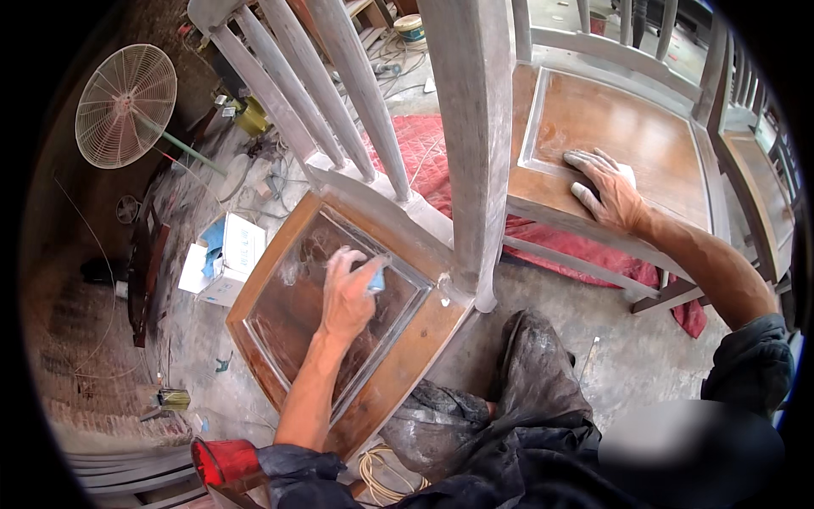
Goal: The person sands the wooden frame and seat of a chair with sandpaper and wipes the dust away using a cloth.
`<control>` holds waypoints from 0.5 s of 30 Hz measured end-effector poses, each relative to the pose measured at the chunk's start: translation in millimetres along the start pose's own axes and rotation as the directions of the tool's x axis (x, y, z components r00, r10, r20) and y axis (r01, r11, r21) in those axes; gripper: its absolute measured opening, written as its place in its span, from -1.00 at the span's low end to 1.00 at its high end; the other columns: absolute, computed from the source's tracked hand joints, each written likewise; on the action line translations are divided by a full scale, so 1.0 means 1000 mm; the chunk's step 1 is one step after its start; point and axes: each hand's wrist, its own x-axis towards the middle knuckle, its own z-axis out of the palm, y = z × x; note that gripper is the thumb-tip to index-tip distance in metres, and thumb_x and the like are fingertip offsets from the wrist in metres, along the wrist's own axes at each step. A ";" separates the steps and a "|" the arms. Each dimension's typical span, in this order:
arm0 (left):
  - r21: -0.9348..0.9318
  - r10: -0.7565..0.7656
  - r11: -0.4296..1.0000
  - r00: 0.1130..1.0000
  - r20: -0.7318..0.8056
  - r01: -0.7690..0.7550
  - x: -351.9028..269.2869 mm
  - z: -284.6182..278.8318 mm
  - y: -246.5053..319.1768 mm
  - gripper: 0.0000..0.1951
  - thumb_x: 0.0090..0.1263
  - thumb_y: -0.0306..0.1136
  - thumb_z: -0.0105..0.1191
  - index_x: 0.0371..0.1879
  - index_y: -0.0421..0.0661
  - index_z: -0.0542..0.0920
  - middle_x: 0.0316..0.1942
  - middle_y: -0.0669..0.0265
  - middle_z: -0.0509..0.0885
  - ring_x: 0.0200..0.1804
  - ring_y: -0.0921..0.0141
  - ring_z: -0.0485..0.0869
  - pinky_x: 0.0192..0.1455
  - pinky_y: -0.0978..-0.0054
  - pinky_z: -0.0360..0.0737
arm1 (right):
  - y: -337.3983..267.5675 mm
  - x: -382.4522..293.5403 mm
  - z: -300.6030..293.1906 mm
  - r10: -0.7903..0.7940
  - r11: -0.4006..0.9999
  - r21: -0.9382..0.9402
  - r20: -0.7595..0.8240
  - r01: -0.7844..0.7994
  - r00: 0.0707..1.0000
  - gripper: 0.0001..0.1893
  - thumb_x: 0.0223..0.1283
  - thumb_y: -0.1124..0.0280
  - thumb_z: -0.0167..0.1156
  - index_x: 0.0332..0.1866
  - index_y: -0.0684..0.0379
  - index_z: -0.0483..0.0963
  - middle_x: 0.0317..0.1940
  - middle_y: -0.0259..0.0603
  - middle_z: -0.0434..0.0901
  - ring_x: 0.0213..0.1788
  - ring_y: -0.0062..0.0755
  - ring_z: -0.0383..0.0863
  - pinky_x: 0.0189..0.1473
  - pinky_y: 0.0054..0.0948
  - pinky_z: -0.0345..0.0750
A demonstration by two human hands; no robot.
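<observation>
In the head view my left hand (346,292) grips a small blue sanding pad (376,281) over the brown recessed seat panel (286,318) of a wooden chair. Pale dust streaks that panel. My right hand (607,188) lies palm down on the front edge of a second chair's seat (623,121), thumb apart from the fingers. Its fingertips look white, and a small whitish piece (627,173) shows at the far side of the palm. What is under that palm is hidden. Grey, dusty spindles (362,89) and a thick post (470,127) rise from the nearer chair.
A white pedestal fan (126,105) stands at the left. Near the first chair are an opened white carton (235,261) and a red bucket (226,461). Red quilted cloth (407,137) lies beneath the chairs. Coiled cord (381,477) sits by my legs; another chair (757,172) stands far right.
</observation>
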 end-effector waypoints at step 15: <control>0.089 -0.038 0.995 0.999 -0.034 0.041 -0.010 0.004 0.021 -0.60 0.13 -0.61 0.14 0.02 -0.16 0.69 -0.24 0.01 0.66 0.04 0.02 0.56 0.39 -0.05 0.40 | -0.001 0.005 -0.004 -0.007 0.999 0.036 -0.015 0.008 1.000 -0.46 0.44 0.20 0.07 0.40 0.30 0.35 0.36 0.14 0.45 0.47 0.14 0.33 0.58 0.00 0.14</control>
